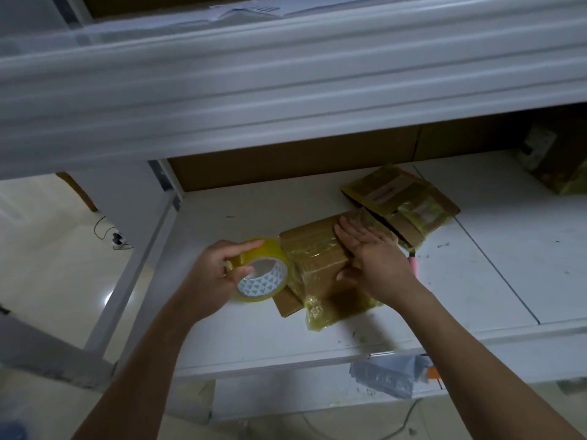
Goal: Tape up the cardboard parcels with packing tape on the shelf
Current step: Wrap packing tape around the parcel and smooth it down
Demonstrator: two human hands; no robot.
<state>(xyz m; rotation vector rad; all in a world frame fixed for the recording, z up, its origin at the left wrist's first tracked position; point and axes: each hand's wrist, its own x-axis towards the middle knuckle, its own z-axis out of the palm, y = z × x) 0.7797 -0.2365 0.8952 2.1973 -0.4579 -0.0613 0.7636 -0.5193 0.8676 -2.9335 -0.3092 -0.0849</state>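
My left hand grips the roll of packing tape, fingers curled over its yellowish outer band and thumb hooked at the rim of the white patterned core. The roll is tilted, its open core facing down toward me, and it sits right against the 9 o'clock side of the cardboard parcel. A stretch of tape runs from the roll onto the parcel's top.

My right hand lies flat on that parcel, fingers straight and together, pointing toward 10 o'clock, pressing the glossy tape onto the top face; the thumb reaches down the near side of the box. It holds nothing.

The parcel rests on the white shelf, roughly at the centre of my view, already heavily wrapped; crumpled tape bunches at its 6 o'clock corner. A second taped parcel lies at 1 o'clock from it, just beside or touching it, I cannot tell which. A thin pink tool peeks out at 3 o'clock of my right hand. At the far 2 o'clock edge of the shelf sits a dim box. A grey plastic bag hangs below the shelf's front edge at 5 o'clock.
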